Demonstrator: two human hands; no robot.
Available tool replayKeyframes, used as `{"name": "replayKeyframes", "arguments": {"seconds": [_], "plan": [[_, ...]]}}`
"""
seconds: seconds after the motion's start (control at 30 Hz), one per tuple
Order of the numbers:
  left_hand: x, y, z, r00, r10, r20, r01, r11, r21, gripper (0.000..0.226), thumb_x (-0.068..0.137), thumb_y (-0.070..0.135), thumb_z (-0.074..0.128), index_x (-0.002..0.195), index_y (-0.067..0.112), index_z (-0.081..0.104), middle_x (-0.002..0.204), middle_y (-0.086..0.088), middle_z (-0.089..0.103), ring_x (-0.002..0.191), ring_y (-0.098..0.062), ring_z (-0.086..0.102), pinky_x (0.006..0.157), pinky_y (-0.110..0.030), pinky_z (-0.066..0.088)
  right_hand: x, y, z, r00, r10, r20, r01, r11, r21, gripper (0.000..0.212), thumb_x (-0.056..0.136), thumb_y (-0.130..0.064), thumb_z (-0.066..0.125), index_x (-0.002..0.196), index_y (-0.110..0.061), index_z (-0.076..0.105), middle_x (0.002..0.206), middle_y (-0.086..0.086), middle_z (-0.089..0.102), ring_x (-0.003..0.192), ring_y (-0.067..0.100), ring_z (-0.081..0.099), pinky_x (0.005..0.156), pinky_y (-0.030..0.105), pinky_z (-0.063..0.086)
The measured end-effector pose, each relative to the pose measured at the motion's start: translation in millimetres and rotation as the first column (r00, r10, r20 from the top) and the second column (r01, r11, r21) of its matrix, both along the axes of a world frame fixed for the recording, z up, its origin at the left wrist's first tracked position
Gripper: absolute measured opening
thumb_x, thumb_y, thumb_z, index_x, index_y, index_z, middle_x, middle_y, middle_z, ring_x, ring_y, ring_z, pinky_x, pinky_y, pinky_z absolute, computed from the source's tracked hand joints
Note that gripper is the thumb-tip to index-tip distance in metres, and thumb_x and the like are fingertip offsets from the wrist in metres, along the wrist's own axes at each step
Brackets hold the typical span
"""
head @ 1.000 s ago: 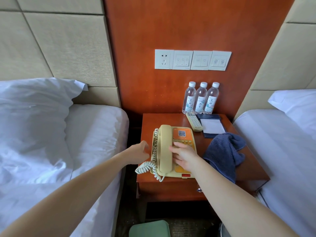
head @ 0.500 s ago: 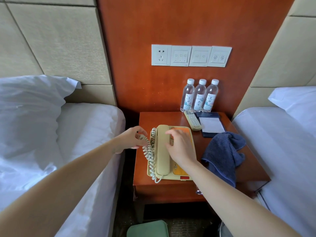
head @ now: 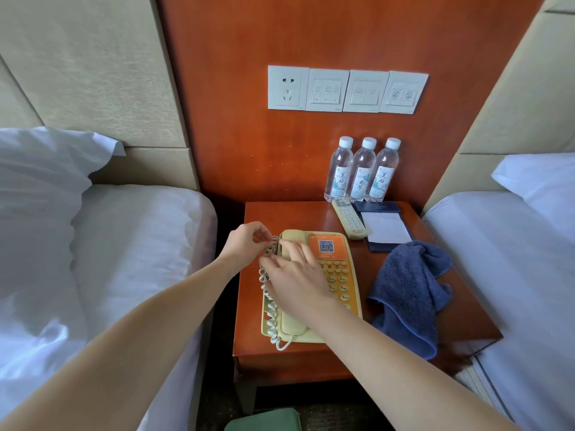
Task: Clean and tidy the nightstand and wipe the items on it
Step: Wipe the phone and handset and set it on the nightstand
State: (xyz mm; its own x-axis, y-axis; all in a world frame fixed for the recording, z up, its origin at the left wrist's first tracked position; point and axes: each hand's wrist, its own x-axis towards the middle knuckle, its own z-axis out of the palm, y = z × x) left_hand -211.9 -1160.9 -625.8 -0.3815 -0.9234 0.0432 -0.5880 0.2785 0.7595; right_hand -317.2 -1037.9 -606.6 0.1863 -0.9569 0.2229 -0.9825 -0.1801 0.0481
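A cream and orange telephone (head: 334, 269) sits at the front left of the wooden nightstand (head: 298, 213). Its coiled cord (head: 270, 318) runs along the phone's left side. My left hand (head: 247, 242) pinches the upper end of the cord by the phone's top left corner. My right hand (head: 295, 276) lies over the handset, its fingertips at the same stretch of cord. A crumpled blue towel (head: 409, 287) lies on the nightstand to the right of the phone.
Three water bottles (head: 362, 171) stand at the back against the wood panel. A remote control (head: 350, 219) and a dark notepad holder (head: 387, 227) lie in front of them. Beds flank the nightstand on both sides. A green item (head: 264, 421) sits on the floor below.
My left hand rose from the phone's left side, gathering the coiled cord up toward the phone's top corner. My right hand slid left from the keypad onto the handset and cord.
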Motion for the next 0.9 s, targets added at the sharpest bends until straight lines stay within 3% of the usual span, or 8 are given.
{"name": "replayKeyframes", "arguments": {"seconds": [0.1,0.17,0.27,0.37,0.43,0.57,0.77,0.9], "plan": [[-6.6,-2.7,-7.6,0.999,-0.023,0.033,0.024,1.000,-0.014,0.020,0.086,0.010,0.066,0.080,0.028,0.060,0.088,0.006,0.064,0.082,-0.010,0.059,0.063,-0.012,0.040,5.8,-6.7,1.6,0.998,0.025,-0.050,-0.021,0.998,0.063,0.033,0.096,-0.039,0.049,0.107,-0.018,0.072,0.117,0.001,0.068,0.135,0.030,0.035,0.114,0.047,0.020],[-8.8,-8.4,-9.8,0.993,-0.027,0.114,0.028,1.000,-0.007,0.010,0.089,0.018,0.064,0.091,0.025,0.058,0.101,-0.002,0.058,0.091,-0.019,0.057,0.074,-0.023,0.045,6.1,-11.0,3.3,0.998,0.016,-0.055,-0.011,0.996,0.091,0.026,0.096,-0.031,0.052,0.103,-0.018,0.073,0.116,0.005,0.068,0.135,0.029,0.036,0.113,0.044,0.023],[-7.8,-18.6,-12.2,0.971,-0.027,0.239,0.017,0.999,0.043,0.025,0.092,0.030,0.062,0.111,0.017,0.052,0.115,-0.009,0.047,0.103,-0.027,0.051,0.093,-0.036,0.044,3.4,-12.9,5.8,0.999,0.005,-0.032,-0.001,0.992,0.129,0.020,0.095,-0.019,0.053,0.102,-0.015,0.072,0.124,0.014,0.065,0.141,0.026,0.032,0.115,0.042,0.020],[-13.1,-18.7,-15.9,0.959,-0.114,0.258,0.091,0.991,0.099,0.027,0.100,0.029,0.050,0.118,0.011,0.044,0.114,-0.012,0.053,0.093,-0.021,0.053,0.079,-0.029,0.042,2.1,-7.9,4.2,0.997,0.007,-0.071,0.003,0.990,0.142,0.026,0.098,-0.019,0.050,0.112,-0.012,0.070,0.134,0.014,0.058,0.144,0.027,0.026,0.118,0.043,0.014],[-15.6,-14.4,-20.3,0.948,-0.166,0.270,0.138,0.983,0.121,0.027,0.104,0.029,0.040,0.122,0.009,0.038,0.112,-0.013,0.057,0.087,-0.017,0.054,0.075,-0.029,0.044,8.2,-2.1,3.6,0.994,0.025,-0.103,-0.009,0.989,0.150,0.031,0.099,-0.030,0.049,0.112,-0.014,0.072,0.127,0.007,0.064,0.141,0.026,0.030,0.118,0.045,0.013],[-13.8,-12.2,-27.2,0.928,-0.216,0.305,0.204,0.976,0.069,0.036,0.102,0.031,0.040,0.132,0.012,0.034,0.123,-0.011,0.052,0.101,-0.023,0.058,0.090,-0.038,0.051,21.6,-3.3,1.7,0.977,0.016,-0.214,0.022,0.985,0.171,0.024,0.085,-0.044,0.066,0.086,-0.024,0.079,0.104,0.000,0.074,0.129,0.027,0.048,0.115,0.046,0.015],[-20.4,-12.3,-28.5,0.953,-0.192,0.236,0.148,0.970,0.191,0.032,0.104,0.040,0.023,0.131,0.030,0.036,0.128,-0.007,0.046,0.114,-0.028,0.050,0.099,-0.049,0.044,6.7,1.1,-7.7,0.984,0.059,-0.167,-0.032,0.987,0.159,0.036,0.099,-0.037,0.047,0.126,-0.019,0.064,0.141,0.004,0.053,0.149,0.028,0.006,0.118,0.050,-0.005],[-15.5,-8.7,-17.3,0.984,-0.143,0.106,0.103,0.944,0.314,0.041,0.104,0.038,0.027,0.144,0.031,0.032,0.141,-0.012,0.037,0.128,-0.030,0.042,0.110,-0.040,0.036,2.5,7.0,-2.8,0.999,0.049,-0.003,-0.048,0.993,0.112,0.041,0.099,-0.039,0.045,0.130,-0.017,0.060,0.143,0.003,0.051,0.149,0.029,0.008,0.118,0.051,-0.005]]}}
